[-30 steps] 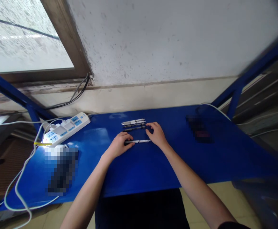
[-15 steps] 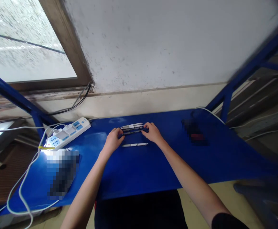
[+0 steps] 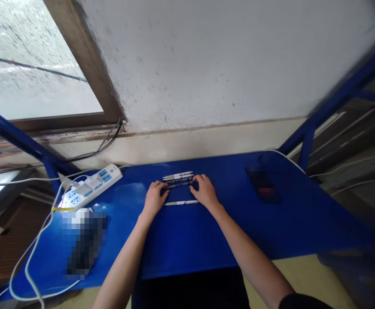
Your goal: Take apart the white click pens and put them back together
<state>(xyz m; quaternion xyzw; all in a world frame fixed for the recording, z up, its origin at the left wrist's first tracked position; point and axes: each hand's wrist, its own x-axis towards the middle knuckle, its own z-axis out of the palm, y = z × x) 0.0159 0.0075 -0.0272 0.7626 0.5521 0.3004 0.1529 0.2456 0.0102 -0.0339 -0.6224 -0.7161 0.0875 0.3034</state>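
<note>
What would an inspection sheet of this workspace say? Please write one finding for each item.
Surface: blue tabletop, with reflections.
Working items: bunched pens at the back; dark pen just in front; white pen nearest the person.
Clutter: power strip; left pixelated object and right pixelated object, both unidentifiable.
Hands: left hand at the dark pen's left end, right hand at its right; grips unclear.
Cables: white cables at left; black cables beneath the window.
Surroundings: stained wall, window, blue frame.
</note>
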